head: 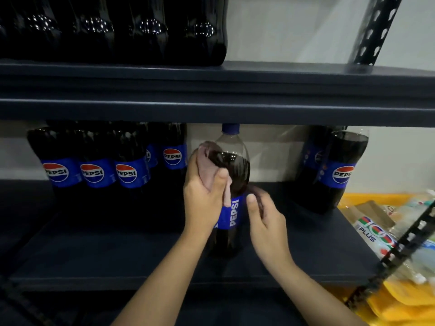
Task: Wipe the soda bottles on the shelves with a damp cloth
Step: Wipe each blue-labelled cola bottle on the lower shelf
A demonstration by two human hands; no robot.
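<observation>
A: What is over on the left?

B: A bunch of Pepsi bottles (pixel 94 175) stand close together on the dark shelf (pixel 117 255), well to the left of the hands.

A: What is the left hand doing?

B: The left hand (pixel 202 196) presses a pink cloth (pixel 209 170) onto the upper left side of one Pepsi bottle (pixel 231 191). Its thumb is curled over the cloth, so it is grasping the cloth against the bottle.

A: Where is that bottle?

B: It stands upright on the shelf, between the two hands. Its blue cap (pixel 230 128) is just under the shelf above (pixel 211 97).

A: And the right hand?

B: The right hand (pixel 266 222) is on the bottle's right side, by the blue label. Its thumb touches the label. It is blurry, so I cannot tell if it really grips.

A: What is to the right of the hands?

B: Two more Pepsi bottles (pixel 339 170) stand there, apart from the hands. Past them lies a 100 Plus pack (pixel 374 234) on something yellow (pixel 395 304).

A: And up top?

B: Dark bottles (pixel 113 31) stand in a row.
</observation>
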